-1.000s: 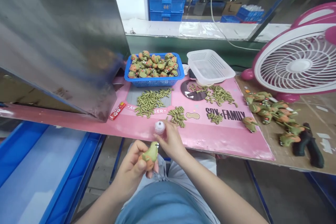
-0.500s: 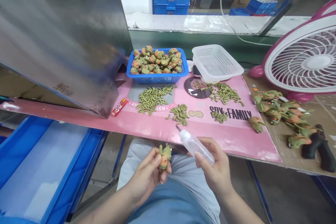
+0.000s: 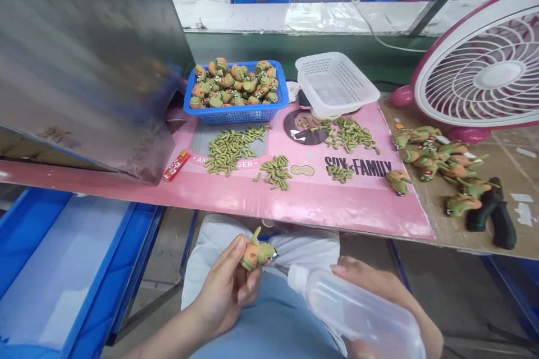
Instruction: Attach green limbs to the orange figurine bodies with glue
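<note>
Above my lap, my left hand (image 3: 229, 280) pinches a small green and orange toy figure (image 3: 252, 254), with a thin green piece sticking up from it. My right hand (image 3: 391, 297) grips a translucent squeeze bottle (image 3: 349, 303), lying nearly level with its white cap and nozzle toward the figure. The nozzle end sits close to the figure; whether they touch I cannot tell. On the pink mat (image 3: 236, 199) in front are piles of small green curved pieces (image 3: 229, 150). A blue basket (image 3: 236, 116) behind them holds many similar figures.
A white plastic basket (image 3: 337, 84) stands at the back beside a pink and white fan (image 3: 484, 78). More figures (image 3: 442, 157) and a black-handled tool (image 3: 490, 213) lie on the right. A metal box (image 3: 92, 67) blocks the left, near a red packet (image 3: 176, 166). Blue bins (image 3: 96, 269) sit lower left.
My right hand has brought the bottle lower and nearer to me, turning its nozzle toward the figure. In my left hand the figure has turned so its head points right. The view has shifted slightly.
</note>
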Motion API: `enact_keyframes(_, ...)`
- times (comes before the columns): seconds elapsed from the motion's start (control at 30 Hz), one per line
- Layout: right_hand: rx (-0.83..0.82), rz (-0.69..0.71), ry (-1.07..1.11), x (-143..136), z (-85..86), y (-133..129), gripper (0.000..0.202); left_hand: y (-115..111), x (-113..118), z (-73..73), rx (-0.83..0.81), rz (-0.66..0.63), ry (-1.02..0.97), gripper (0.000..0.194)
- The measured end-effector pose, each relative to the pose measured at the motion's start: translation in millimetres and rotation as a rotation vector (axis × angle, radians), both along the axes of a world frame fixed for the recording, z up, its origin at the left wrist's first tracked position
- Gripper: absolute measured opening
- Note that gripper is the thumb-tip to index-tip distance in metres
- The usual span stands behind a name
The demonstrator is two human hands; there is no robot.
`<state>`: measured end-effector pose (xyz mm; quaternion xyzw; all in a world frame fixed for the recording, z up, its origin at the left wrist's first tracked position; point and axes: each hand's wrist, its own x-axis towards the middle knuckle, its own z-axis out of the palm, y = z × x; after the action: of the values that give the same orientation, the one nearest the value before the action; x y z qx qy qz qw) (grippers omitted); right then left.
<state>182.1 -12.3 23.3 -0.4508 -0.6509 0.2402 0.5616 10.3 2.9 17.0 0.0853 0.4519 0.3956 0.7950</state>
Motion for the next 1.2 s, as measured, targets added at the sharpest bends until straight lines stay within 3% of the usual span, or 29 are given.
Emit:
enact_keyframes(0.17, 0.149, 0.092, -0.086, -3.9, 6.8, 4.3, 0.033, -3.2, 2.3, 1.6, 0.069, -0.030, 0.066, 0.039)
enact_keyframes(1.2, 0.107, 0.141, -0.100, -8.1, 8.4, 6.3, 0.027, -5.2, 0.0, -4.0, 0.155, -0.023, 0.113, 0.035)
